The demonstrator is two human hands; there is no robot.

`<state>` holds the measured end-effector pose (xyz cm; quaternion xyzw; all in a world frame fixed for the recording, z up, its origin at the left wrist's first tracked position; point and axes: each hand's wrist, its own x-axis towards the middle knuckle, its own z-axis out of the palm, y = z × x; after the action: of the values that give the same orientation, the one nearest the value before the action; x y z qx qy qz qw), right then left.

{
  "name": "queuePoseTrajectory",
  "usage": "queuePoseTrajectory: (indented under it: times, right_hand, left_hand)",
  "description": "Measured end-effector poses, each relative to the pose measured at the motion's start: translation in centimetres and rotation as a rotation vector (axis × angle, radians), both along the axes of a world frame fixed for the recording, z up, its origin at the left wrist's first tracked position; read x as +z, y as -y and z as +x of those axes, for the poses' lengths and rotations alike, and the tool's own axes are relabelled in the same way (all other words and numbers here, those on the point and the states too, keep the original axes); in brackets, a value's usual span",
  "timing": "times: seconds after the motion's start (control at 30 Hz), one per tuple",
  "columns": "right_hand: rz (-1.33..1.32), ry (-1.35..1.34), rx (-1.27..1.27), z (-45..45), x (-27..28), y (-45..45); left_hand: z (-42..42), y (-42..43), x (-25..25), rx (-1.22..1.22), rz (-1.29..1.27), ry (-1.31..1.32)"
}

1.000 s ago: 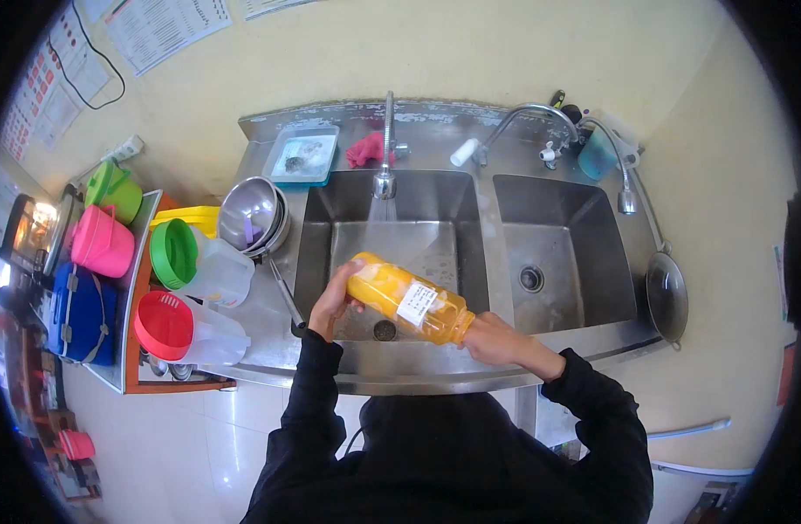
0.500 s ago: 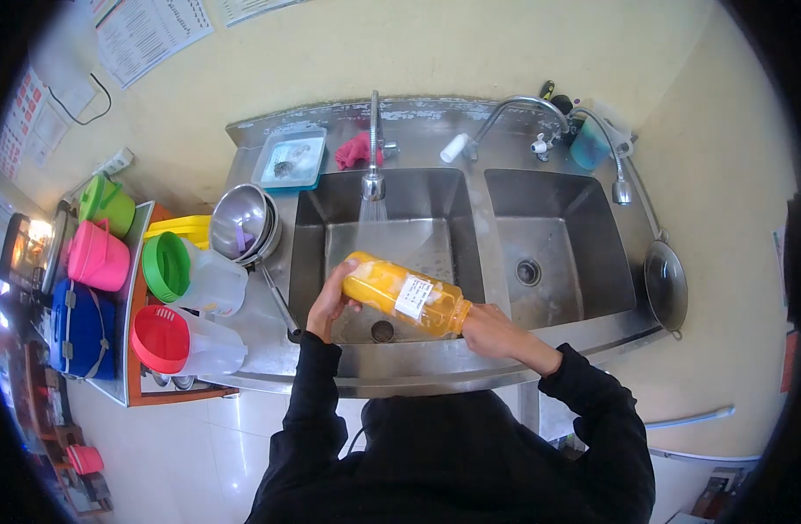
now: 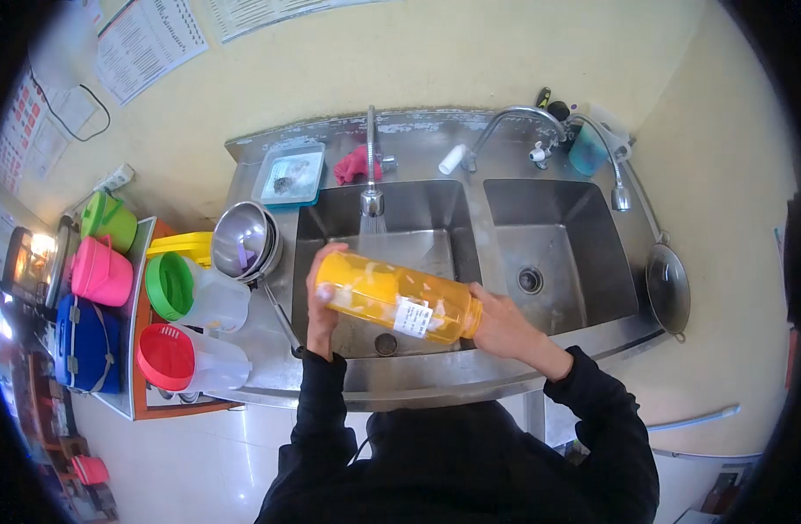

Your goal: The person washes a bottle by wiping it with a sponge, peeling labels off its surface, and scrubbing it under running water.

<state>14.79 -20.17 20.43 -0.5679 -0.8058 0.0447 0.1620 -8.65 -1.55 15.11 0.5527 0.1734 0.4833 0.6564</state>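
A translucent orange-yellow plastic bottle [image 3: 374, 293] with a white label and patches of suds lies tilted across the front of the left sink basin. My left hand [image 3: 320, 306] is closed around its base end, and a fingertip or sponge-like pale spot shows there. At the neck end, my right hand [image 3: 505, 327] grips the bottle by its rim; some of its fingers are hidden behind or in the mouth. Water sprays from the flexible faucet [image 3: 372, 203] just beyond the bottle.
Left of the basin stand stacked metal bowls [image 3: 243, 231], a pan handle, a clear jug with green lid [image 3: 169, 286] and another with red lid [image 3: 166, 358]. A second basin [image 3: 553, 262] lies right, with a hanging metal lid [image 3: 667, 288] beyond. A pink cloth [image 3: 355, 165] sits behind.
The bottle has come up nearer to the camera and turned slightly, with both hands still on it. My left hand has shifted further around its base end. The view has tilted a little.
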Motion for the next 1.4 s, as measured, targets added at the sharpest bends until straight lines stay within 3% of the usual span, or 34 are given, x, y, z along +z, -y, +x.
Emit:
queuePoseTrajectory:
  times: [0.17,0.27,0.47,0.67,0.77,0.87,0.97,1.4]
  right_hand:
    - [0.094,-0.012,0.043,0.4,0.5,-1.0]
    - [0.07,-0.094,0.074,0.1,0.1,-1.3]
    - [-0.389,-0.044,0.095,0.0,-1.7,-1.1]
    - [-0.477,-0.277,0.11,-0.4,-2.4,-0.6]
    - [-0.523,-0.402,0.12,-0.1,-7.1,-0.2]
    - [-0.568,-0.374,0.046,-0.6,-10.0,1.1]
    - [-0.687,-0.339,0.049,-1.1,-9.2,1.7]
    - [-0.526,-0.081,0.067,-1.0,-6.1,0.9]
  left_hand:
    - [-0.2,-0.6,2.2,0.021,0.102,0.039]
    - [-0.4,-1.3,1.0,-0.018,0.026,-0.015]
    - [-0.1,-0.4,-3.0,-0.066,-0.243,-0.003]
    - [-0.7,0.3,-4.7,-0.123,-0.457,-0.176]
    - [-1.4,-0.4,-8.2,-0.17,-0.658,-0.294]
    - [-1.2,0.5,-8.1,-0.155,-0.691,-0.421]
    - [-1.6,0.6,-8.7,-0.255,-0.737,-0.44]
    - [-1.6,-0.5,-5.8,-0.244,-0.693,-0.512]
